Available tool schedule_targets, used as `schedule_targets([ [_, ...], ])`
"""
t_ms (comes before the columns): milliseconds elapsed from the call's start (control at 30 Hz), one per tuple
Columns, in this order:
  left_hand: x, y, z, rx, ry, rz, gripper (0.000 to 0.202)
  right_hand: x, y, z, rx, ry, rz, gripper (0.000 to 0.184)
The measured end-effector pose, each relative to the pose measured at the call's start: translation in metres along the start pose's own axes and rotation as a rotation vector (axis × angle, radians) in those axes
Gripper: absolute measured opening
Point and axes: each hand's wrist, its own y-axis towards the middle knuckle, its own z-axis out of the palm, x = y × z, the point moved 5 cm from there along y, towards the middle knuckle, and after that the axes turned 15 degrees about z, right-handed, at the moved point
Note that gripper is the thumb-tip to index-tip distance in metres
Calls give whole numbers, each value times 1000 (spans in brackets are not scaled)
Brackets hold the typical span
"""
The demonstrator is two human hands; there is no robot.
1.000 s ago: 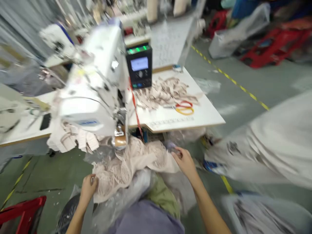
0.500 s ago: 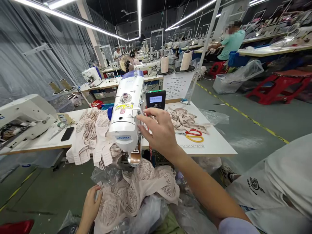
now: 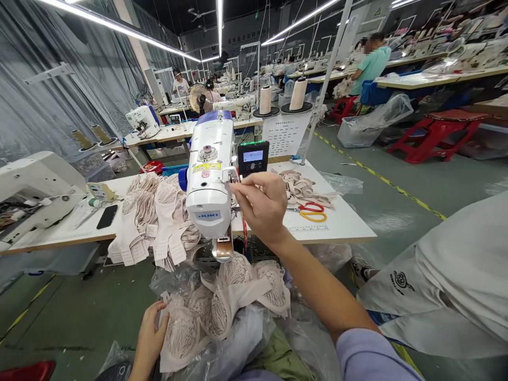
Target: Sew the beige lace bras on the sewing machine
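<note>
A white sewing machine (image 3: 210, 174) stands in front of me, its needle end towards me. At the right side of its head, by the metal thread guides, my right hand (image 3: 264, 206) is closed in a pinch. Whatever lies between those fingertips is too small to make out. Beige lace bras (image 3: 222, 307) lie in a heap on clear plastic below the machine. My left hand (image 3: 153, 330) is closed on the left edge of the heap, thumb and fingers on a bra. Some of its fingers are hidden.
Stacked beige bra pieces (image 3: 151, 217) hang over the table's front edge. Right of the machine are a control screen (image 3: 253, 157), red-and-yellow scissors (image 3: 313, 211) and beige straps (image 3: 297, 185). A phone (image 3: 107, 217) lies left. Another person's clothed leg (image 3: 428, 296) is close on my right.
My right hand's fingers, spread beside the machine head before, have come together in a pinch by the thread guides. The left hand stays at the bras. The view has shifted slightly.
</note>
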Motion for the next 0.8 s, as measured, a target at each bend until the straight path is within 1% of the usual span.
schedule_targets([
  [33,1,-1,-2,4,-8,-12,56,-3,-9,-2,6,47,55,16],
  [67,2,-2,-4,8,-18,-25,57,-6,-20,-2,42,113,118,18],
  [133,4,-5,-8,19,-38,-49,58,-13,-44,-1,191,299,232,25],
  [167,3,-6,-9,20,-42,-51,57,-15,-58,0,277,393,267,27],
  [233,-10,-6,-14,9,-46,-3,54,-15,-81,1,403,519,267,27],
  [267,-23,-5,-17,0,-48,46,51,-13,-90,0,440,552,236,24],
  [300,-41,-3,-22,-12,-50,115,46,-9,-97,-1,466,568,193,20],
  [333,-66,-1,-27,-29,-54,203,41,-5,-102,-2,482,570,143,16],
  [367,-95,2,-33,-34,-48,295,35,-1,-104,-3,485,559,92,14],
  [400,-130,6,-41,-63,-29,418,28,4,-104,-4,479,533,45,15],
  [433,-168,9,-48,-88,6,574,23,8,-103,-4,467,490,3,17],
  [467,-211,12,-54,-116,59,797,26,12,-101,-5,456,436,-34,18],
  [500,-252,12,-59,-144,132,1041,35,16,-98,-6,452,383,-69,18],
  [533,-289,12,-62,-159,203,1277,41,19,-96,-8,452,347,-96,17],
  [567,-320,13,-61,-110,282,1477,42,21,-93,-10,455,322,-107,17],
  [600,-343,19,-59,-63,392,1572,40,23,-90,-13,455,296,-103,17],
  [633,-361,25,-57,-46,476,1616,38,23,-87,-16,446,265,-93,18],
  [667,-374,33,-56,-60,539,1627,35,22,-84,-19,430,227,-82,20],
  [700,-382,40,-55,-87,593,1615,31,22,-81,-22,416,179,-78,23],
  [767,-390,49,-52,-161,657,1587,18,22,-76,-26,396,83,-90,28],
  [800,-391,51,-51,-185,668,1580,15,22,-74,-27,386,59,-100,29],
])
